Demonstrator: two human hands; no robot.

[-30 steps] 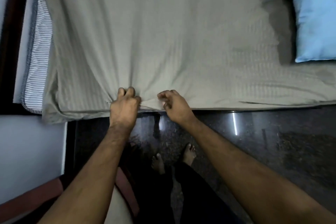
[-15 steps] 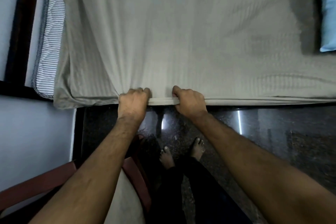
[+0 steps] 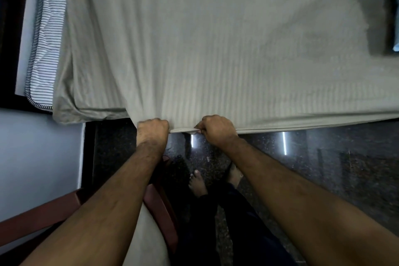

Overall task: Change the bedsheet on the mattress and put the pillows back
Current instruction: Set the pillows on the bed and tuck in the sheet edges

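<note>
Right at the near edge of the bed, both your hands are curled tight around the hem of the grey-green striped bedsheet [image 3: 216,49]. Your left hand [image 3: 152,130] has a full fist of it, and your right hand [image 3: 217,129] pinches the rolled edge between thumb and fingers, just beside the left. Holding it at two close points like that makes sense to me: you get an even tug toward yourself, which is probably why the creases fan out from your grip up across the sheet.

That sheet already covers most of the mattress [image 3: 46,45], but the far left side isn't done. You can see the mattress's striped cover bare along that edge, and the sheet corner near it is bunched and sagging rather than tucked. So I'd guess this is the pull-it-taut stage before tucking.

Only a sliver of the light blue pillow [image 3: 396,46] peeks in at the far right, lying on the sheet. Your bare feet are on the dark polished floor [image 3: 323,168], close to the bed.
</note>
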